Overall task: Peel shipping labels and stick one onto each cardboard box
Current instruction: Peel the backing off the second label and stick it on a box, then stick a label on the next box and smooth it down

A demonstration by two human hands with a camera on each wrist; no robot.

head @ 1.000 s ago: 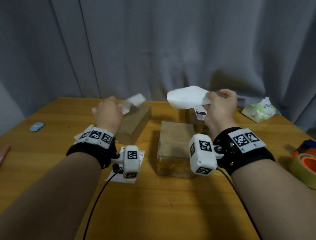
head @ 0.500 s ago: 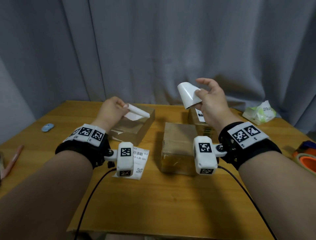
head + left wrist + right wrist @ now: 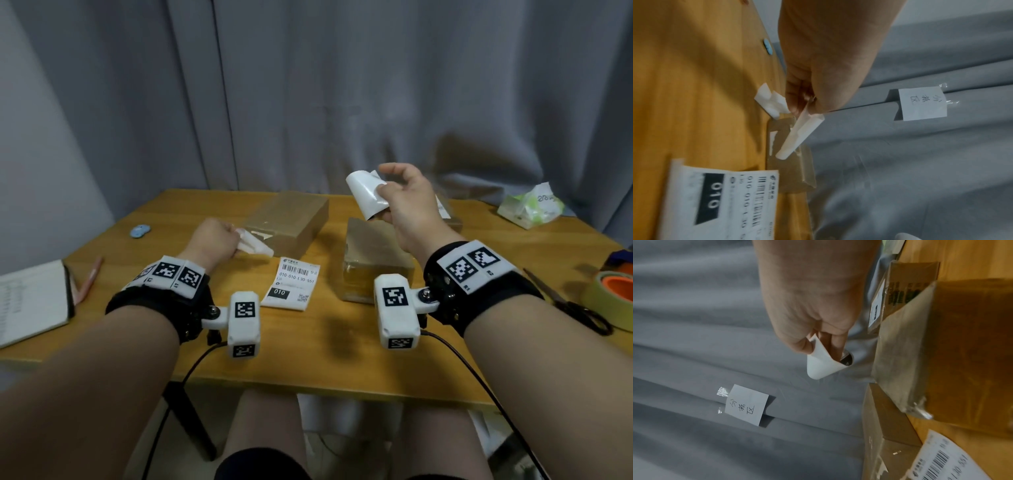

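On head view: scissors (image 3: 568, 306) | wrist views: left fingers (image 3: 795, 104) pinch backing strip (image 3: 797, 138); right fingers (image 3: 835, 344) pinch label (image 3: 822, 365)

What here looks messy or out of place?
A few things. The peeled label in the right hand has curled into a tube. The left hand grips a crumpled backing strip. Another crumpled scrap lies on the table.

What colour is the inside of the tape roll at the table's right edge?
Orange, inside the yellowish tape roll; the head view shows it best.
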